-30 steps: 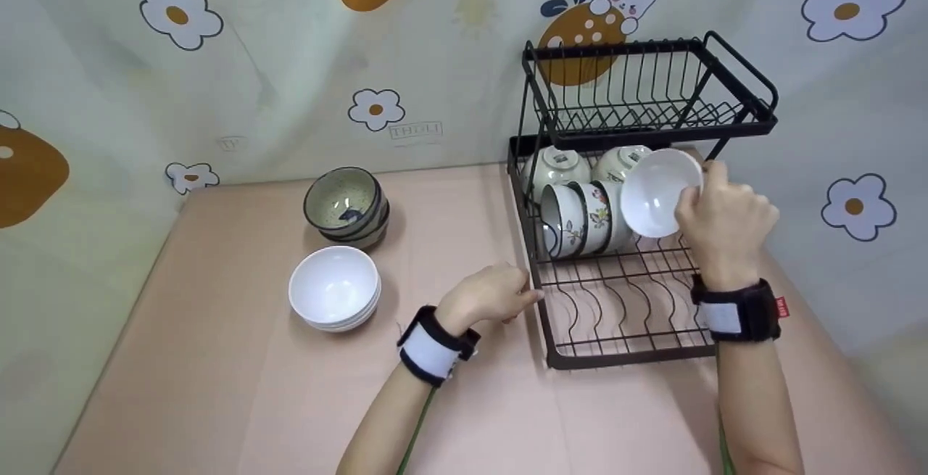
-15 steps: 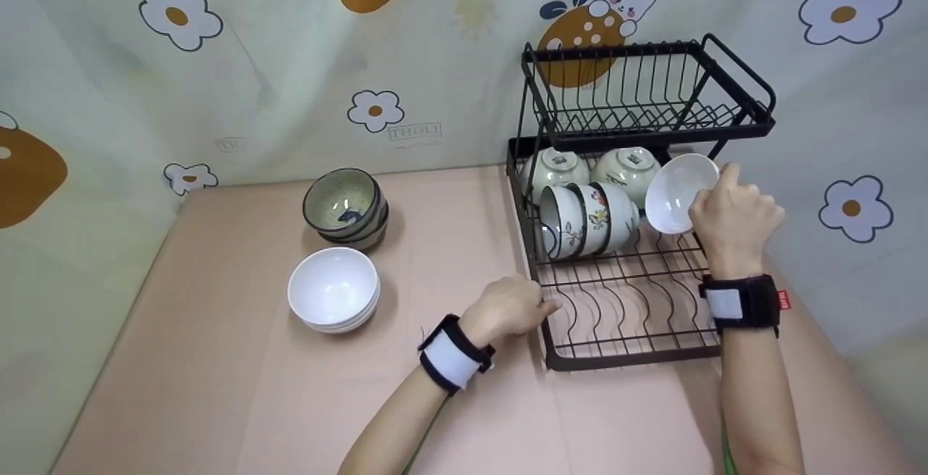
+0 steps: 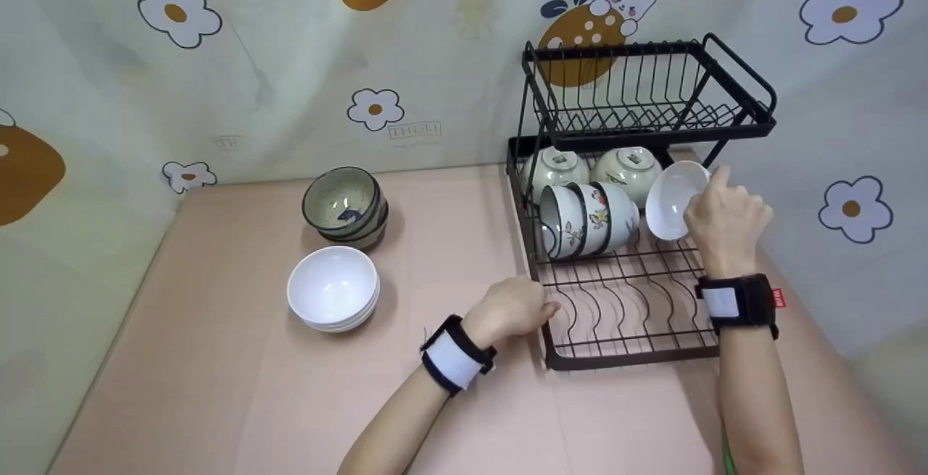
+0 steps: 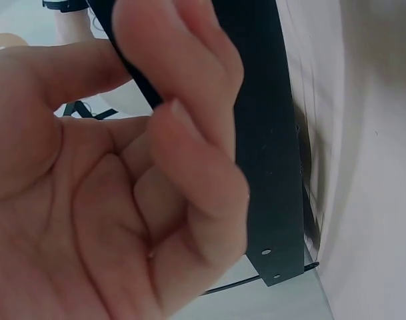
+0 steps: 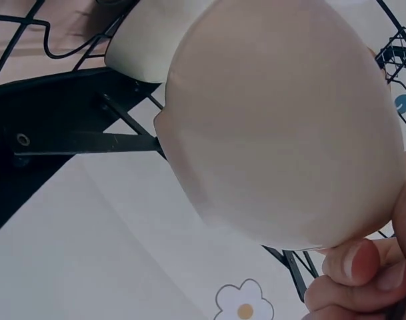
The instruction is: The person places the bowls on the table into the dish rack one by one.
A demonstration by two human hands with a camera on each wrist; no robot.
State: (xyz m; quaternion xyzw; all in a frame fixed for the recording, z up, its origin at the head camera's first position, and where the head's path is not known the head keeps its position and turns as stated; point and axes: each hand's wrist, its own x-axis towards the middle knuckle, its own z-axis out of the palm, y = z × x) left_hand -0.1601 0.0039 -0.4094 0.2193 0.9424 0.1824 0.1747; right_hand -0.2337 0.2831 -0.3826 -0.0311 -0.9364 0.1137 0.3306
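My right hand (image 3: 728,225) pinches a small white bowl (image 3: 670,199) by its right side, above the right part of the lower tier of a black two-tier dish rack (image 3: 631,360). The bowl is tilted, its inside facing left toward the head camera. In the right wrist view the outside of this bowl (image 5: 283,127) fills the middle, with curled fingertips at its lower edge. My left hand (image 3: 511,307) grips the left side rail of the rack, thumb over the rail and fingers curled outside. The left wrist view shows those fingers against the black side (image 4: 269,167).
Floral bowls (image 3: 598,217) stand on edge in a row in the lower tier, with two upturned bowls (image 3: 627,170) behind. On the table at left are a stack of white bowls (image 3: 333,286) and a stack of speckled green bowls (image 3: 342,203). The upper tier (image 3: 652,130) overhangs the back.
The white bowl in my right hand has moved right, away from the floral bowls, and then slightly down. My left hand has shifted right onto the rack's side rail.
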